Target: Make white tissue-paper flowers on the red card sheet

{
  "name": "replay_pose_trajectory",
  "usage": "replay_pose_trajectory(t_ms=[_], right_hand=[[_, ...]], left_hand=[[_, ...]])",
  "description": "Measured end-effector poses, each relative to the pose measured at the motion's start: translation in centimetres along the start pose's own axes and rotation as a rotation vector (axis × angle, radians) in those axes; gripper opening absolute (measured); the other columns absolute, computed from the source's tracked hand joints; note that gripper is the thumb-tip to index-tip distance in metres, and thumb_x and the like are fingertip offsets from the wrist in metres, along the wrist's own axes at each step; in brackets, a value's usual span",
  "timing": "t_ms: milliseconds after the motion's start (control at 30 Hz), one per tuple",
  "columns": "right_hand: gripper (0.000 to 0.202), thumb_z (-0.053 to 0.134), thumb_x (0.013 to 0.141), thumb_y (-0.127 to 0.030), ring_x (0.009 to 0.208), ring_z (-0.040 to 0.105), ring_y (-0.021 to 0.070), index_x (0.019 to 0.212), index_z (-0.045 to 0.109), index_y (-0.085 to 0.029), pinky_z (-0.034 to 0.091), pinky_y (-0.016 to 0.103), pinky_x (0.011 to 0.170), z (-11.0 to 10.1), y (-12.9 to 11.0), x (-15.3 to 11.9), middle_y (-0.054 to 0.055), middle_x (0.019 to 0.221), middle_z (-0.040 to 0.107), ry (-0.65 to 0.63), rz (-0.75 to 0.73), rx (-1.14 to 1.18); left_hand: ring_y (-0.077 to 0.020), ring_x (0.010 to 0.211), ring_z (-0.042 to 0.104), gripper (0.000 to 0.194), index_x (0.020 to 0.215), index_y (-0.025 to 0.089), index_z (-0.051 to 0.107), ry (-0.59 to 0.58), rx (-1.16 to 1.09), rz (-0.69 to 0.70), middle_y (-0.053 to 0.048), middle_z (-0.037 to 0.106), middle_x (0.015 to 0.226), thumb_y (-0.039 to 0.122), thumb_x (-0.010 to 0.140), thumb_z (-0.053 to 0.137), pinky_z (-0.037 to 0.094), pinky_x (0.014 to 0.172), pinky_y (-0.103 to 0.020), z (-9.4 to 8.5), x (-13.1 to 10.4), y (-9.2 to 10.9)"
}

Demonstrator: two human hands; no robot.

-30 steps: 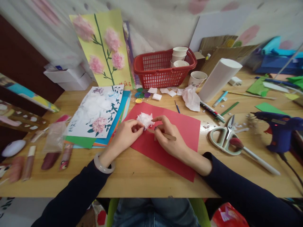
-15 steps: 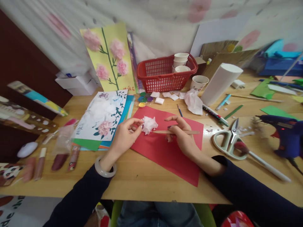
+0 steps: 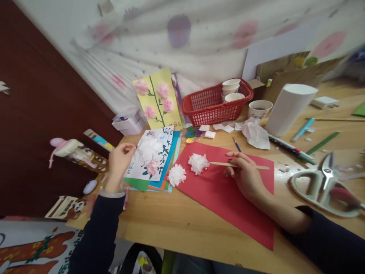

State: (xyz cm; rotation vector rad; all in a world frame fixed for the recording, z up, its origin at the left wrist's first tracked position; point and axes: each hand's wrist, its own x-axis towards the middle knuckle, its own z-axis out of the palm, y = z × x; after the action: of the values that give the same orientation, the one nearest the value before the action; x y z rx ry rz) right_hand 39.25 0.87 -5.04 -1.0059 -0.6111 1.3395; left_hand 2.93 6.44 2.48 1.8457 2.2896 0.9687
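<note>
Over the red paper [image 3: 228, 194], my right hand [image 3: 242, 173] pinches a thin wooden stick [image 3: 259, 166], its pointed end beside a white crumpled-tissue flower [image 3: 198, 163]. A second white tissue flower [image 3: 176, 175] lies at the paper's left corner. My left hand [image 3: 121, 161] is raised at the left edge of the flower picture sheet [image 3: 139, 171], thumb and fingertips together; anything between them is too small to make out. Fluffy white material [image 3: 148, 148] rests on that sheet, above a pink flower [image 3: 152, 167].
Behind stand a red basket [image 3: 213, 108] with paper cups, a cup of dark liquid [image 3: 260, 109] and a white roll [image 3: 289, 108]. Scissors [image 3: 322, 182], pens and crumpled tissue [image 3: 256, 133] lie right. A bottle [image 3: 82, 154] stands left.
My left hand has moved left, away from the tissue flower, to the picture sheet. The view has swung left, and two white flowers now show. My right hand still holds the stick.
</note>
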Motion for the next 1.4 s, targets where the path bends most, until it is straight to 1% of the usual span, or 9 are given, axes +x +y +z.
replay_pose_trajectory(t_ms=[100,267,367,533,633,833,1067,1233,1400], right_hand=[[0.021,0.061,0.058,-0.023,0.040,0.038,0.0103,0.079,0.060,-0.021,0.032,0.027,0.047,0.0,-0.1,0.1,-0.007,0.040,0.043,0.013,0.009,0.026],[0.022,0.064,0.054,-0.025,0.039,0.038,0.0085,0.075,0.059,-0.020,0.032,0.025,0.047,0.1,-0.3,0.2,-0.008,0.039,0.042,0.035,0.033,0.057],[0.023,0.064,0.052,-0.026,0.038,0.037,0.0076,0.074,0.059,-0.020,0.029,0.024,0.045,0.3,-0.5,0.1,-0.009,0.040,0.042,0.049,0.047,0.067],[0.023,0.065,0.050,-0.026,0.039,0.038,0.0071,0.070,0.059,-0.019,0.027,0.023,0.044,0.4,-0.6,0.1,-0.009,0.041,0.041,0.042,0.053,0.077],[0.022,0.065,0.049,-0.026,0.038,0.037,0.0064,0.069,0.059,-0.019,0.027,0.023,0.044,0.4,-0.5,0.1,-0.010,0.041,0.040,0.033,0.056,0.084],[0.022,0.065,0.049,-0.027,0.039,0.038,0.0066,0.069,0.059,-0.019,0.029,0.023,0.046,0.3,-0.3,0.2,-0.009,0.042,0.043,0.026,0.046,0.076],[0.020,0.065,0.051,-0.027,0.039,0.036,0.0073,0.068,0.059,-0.019,0.030,0.023,0.046,0.2,-0.3,0.2,-0.010,0.040,0.039,0.013,0.026,0.074],[0.021,0.065,0.050,-0.026,0.039,0.038,0.0065,0.068,0.059,-0.019,0.029,0.023,0.045,0.2,-0.2,0.3,-0.009,0.044,0.043,0.019,0.037,0.069],[0.019,0.066,0.051,-0.025,0.039,0.038,0.0064,0.067,0.058,-0.019,0.028,0.022,0.045,0.2,-0.2,0.3,-0.009,0.044,0.042,0.016,0.031,0.082]], left_hand=[[-0.0223,0.080,0.067,0.021,0.088,0.016,0.072,-0.055,0.082,0.058,-0.008,0.074,0.089,0.026,0.072,0.062,0.051,0.074,-0.031,1.4,0.8,-0.5],[-0.0224,0.093,0.069,0.035,0.102,0.016,0.072,-0.071,0.091,0.036,-0.009,0.075,0.105,0.013,0.070,0.058,0.052,0.085,-0.031,3.0,2.7,-0.8],[-0.0252,0.098,0.070,0.032,0.100,0.015,0.071,-0.070,0.112,-0.020,-0.010,0.076,0.104,0.014,0.071,0.056,0.052,0.086,-0.032,3.3,4.2,-1.4],[-0.0297,0.093,0.071,0.011,0.074,0.017,0.070,-0.118,0.145,-0.080,-0.011,0.077,0.090,0.023,0.068,0.062,0.052,0.083,-0.034,3.7,5.1,-2.4],[-0.0292,0.092,0.071,0.011,0.073,0.018,0.069,-0.113,0.147,-0.087,-0.011,0.077,0.090,0.025,0.068,0.061,0.052,0.082,-0.033,3.3,4.7,-2.7],[-0.0256,0.097,0.070,0.024,0.089,0.016,0.068,-0.066,0.100,-0.085,-0.011,0.076,0.100,0.030,0.073,0.057,0.052,0.082,-0.030,2.5,4.3,-3.0],[-0.0313,0.085,0.070,0.010,0.062,0.019,0.064,-0.099,0.041,-0.124,-0.008,0.074,0.072,0.030,0.061,0.064,0.052,0.075,-0.034,3.5,4.4,-2.7],[-0.0292,0.090,0.070,0.020,0.070,0.019,0.066,-0.087,-0.065,-0.084,-0.010,0.075,0.082,0.037,0.062,0.062,0.052,0.079,-0.034,1.7,3.6,-2.4],[-0.0270,0.087,0.070,0.034,0.075,0.019,0.066,-0.142,-0.180,-0.020,-0.008,0.075,0.085,0.049,0.060,0.067,0.053,0.078,-0.033,0.3,2.1,-1.1]])
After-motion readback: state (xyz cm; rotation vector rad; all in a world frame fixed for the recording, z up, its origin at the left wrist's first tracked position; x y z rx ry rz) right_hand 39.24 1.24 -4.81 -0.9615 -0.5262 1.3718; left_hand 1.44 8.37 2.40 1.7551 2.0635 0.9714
